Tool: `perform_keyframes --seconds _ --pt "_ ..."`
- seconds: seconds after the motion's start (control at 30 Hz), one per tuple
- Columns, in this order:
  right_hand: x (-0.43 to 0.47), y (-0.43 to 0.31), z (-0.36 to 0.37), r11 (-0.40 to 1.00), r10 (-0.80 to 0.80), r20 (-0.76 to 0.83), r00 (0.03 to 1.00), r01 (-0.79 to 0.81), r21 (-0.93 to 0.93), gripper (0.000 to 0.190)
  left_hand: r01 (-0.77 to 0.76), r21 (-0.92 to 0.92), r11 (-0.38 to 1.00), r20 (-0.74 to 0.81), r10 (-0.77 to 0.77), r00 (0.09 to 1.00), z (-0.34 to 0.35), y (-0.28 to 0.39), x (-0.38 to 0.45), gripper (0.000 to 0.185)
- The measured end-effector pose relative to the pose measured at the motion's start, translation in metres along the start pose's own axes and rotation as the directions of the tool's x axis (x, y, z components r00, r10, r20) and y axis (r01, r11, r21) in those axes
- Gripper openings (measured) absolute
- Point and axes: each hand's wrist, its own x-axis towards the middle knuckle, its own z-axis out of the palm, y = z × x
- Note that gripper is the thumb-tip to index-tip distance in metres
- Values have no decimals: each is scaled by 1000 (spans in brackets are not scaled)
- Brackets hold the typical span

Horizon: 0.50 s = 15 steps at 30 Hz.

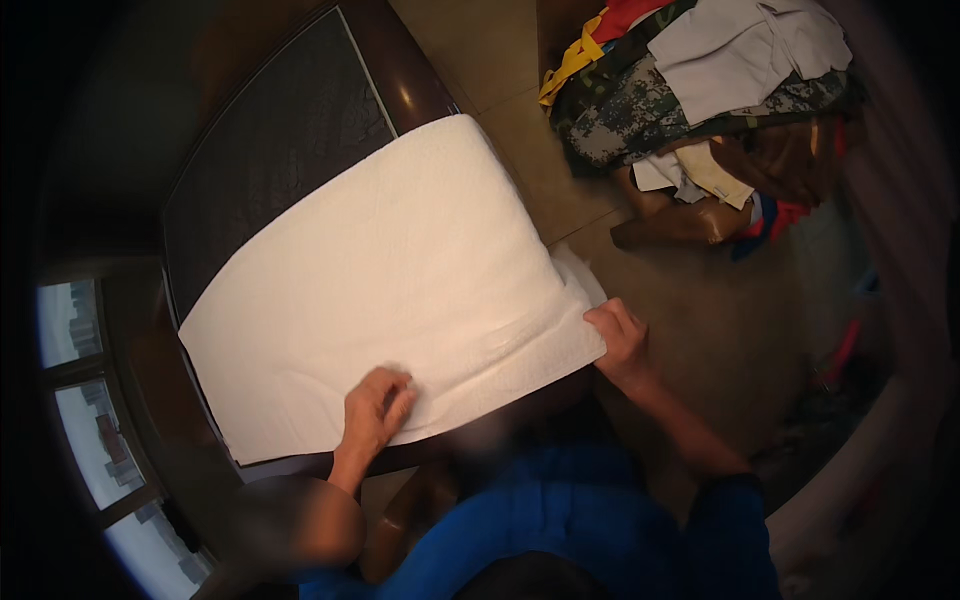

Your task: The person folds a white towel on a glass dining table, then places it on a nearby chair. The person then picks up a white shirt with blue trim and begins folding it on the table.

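Observation:
A white cloth (360, 270), which looks like a towel, lies spread over the near part of a dark-topped table (285, 135). A few wrinkles run across it near its front edge. My left hand (379, 405) rests on or just above the cloth near that edge, fingers bent and apart, with nothing visible in it. My right hand (621, 337) grips the cloth at its near right corner, beyond the table's side. Part of the cloth hangs down beside that hand.
A heap of clothes (615, 127), with camouflage and grey pieces, lies on brown furniture (682, 225) at the upper right. Tiled floor (555, 187) shows between it and the table. Windows (97, 442) are at the left. A brown seat (405, 517) partly shows below the table's near edge.

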Motion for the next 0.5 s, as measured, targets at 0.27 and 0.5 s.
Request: perform_keyframes --seconds 0.27,0.5 --pt "-38 0 0 995 97 -42 994 -98 -22 31 -325 502 802 -401 548 734 -14 54 233 36" --pt "-67 1 -14 985 168 13 986 -169 35 29 -242 548 801 -491 542 682 15 32 314 36"
